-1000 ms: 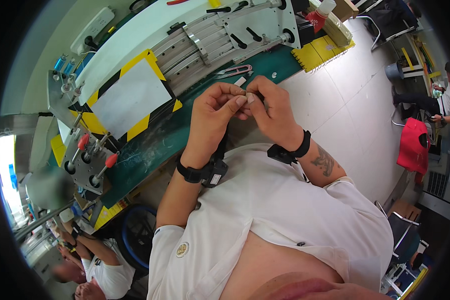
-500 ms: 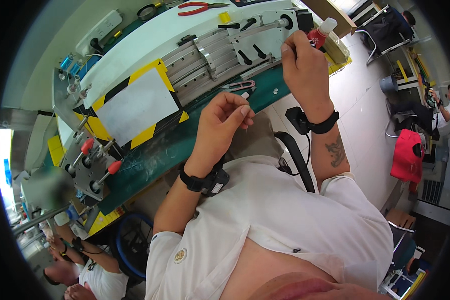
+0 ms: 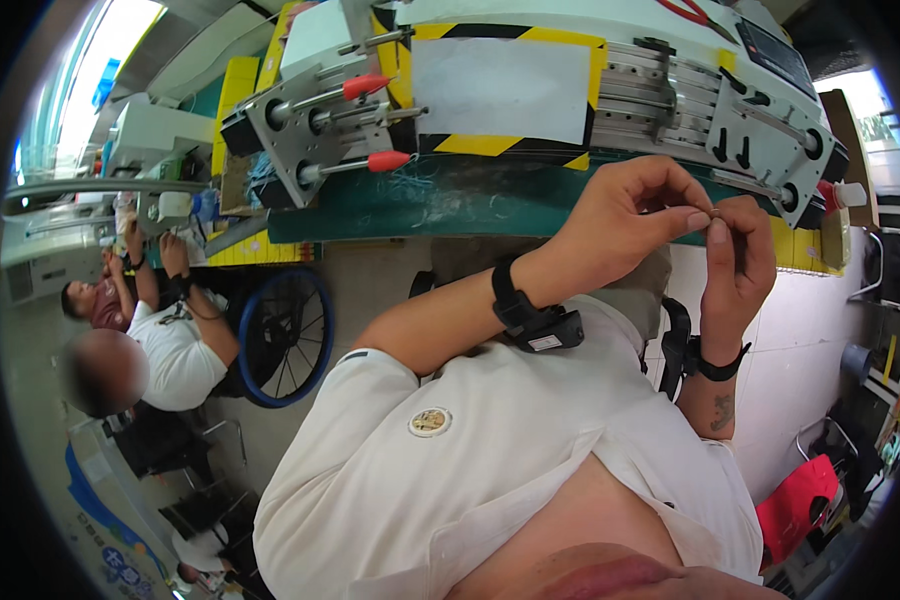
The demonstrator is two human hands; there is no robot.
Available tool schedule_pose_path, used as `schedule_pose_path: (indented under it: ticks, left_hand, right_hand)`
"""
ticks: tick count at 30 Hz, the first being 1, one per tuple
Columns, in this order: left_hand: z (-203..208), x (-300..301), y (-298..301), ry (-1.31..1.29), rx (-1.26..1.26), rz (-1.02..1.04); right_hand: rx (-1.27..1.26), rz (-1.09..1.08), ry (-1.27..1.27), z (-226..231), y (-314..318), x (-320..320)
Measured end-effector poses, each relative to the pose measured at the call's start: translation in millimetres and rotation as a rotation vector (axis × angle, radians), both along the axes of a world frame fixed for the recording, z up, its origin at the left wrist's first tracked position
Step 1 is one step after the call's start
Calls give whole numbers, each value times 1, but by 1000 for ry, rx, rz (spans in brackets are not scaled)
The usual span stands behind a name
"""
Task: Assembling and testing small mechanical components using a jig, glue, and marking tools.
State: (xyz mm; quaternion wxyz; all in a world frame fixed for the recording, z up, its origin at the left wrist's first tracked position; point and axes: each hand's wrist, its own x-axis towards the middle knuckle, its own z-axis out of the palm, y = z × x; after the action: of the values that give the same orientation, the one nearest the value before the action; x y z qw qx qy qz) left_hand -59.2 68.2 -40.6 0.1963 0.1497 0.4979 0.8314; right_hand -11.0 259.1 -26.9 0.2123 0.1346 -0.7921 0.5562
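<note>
My left hand (image 3: pixel 638 215) and my right hand (image 3: pixel 740 252) meet just past the near edge of the green bench mat (image 3: pixel 450 205). Thumb and fingertips of each are pinched together, almost touching the other hand's. Something tiny, perhaps a thin thread or wire, seems to lie between them, too small to name. Beyond the hands stands an aluminium rig with rails (image 3: pixel 635 100) and an end plate with black levers (image 3: pixel 760 130). A white panel (image 3: pixel 500 90) framed in yellow-black tape lies left of the rails. Further left are rods with red tips (image 3: pixel 385 162).
Red-handled pliers (image 3: pixel 685 10) lie at the back by a black device with a screen (image 3: pixel 775 55). A red bottle with a white cap (image 3: pixel 848 195) stands at the bench's right end. Another person in white (image 3: pixel 180 350) sits at the left near a blue-rimmed wheel (image 3: pixel 285 337).
My view has swung, so the rig now sits higher and further right. My hands, apart before, have come together fingertip to fingertip.
</note>
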Motion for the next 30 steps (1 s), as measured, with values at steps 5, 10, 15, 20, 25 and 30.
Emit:
schedule_pose_path:
  ticks: [5, 10, 15, 20, 25, 30]
  left_hand:
    - [-5, 2, 3, -27, 93, 39]
    - [-5, 6, 6, -50, 33, 65]
    - [1, 12, 15, -72, 82, 22]
    - [1, 15, 25, 60, 48, 8]
    - [10, 14, 27, 136, -128, -26]
    - [13, 15, 25, 175, -221, 18]
  right_hand:
    - [54, -125, 106, -11, -9, -2]
    - [113, -140, 153, -13, -7, 4]
    - [172, -184, 213, -18, -4, 6]
    - [72, -203, 243, -26, 5, 12]
    - [129, -240, 269, -27, 14, 11]
    - [304, -237, 258, -26, 22, 14]
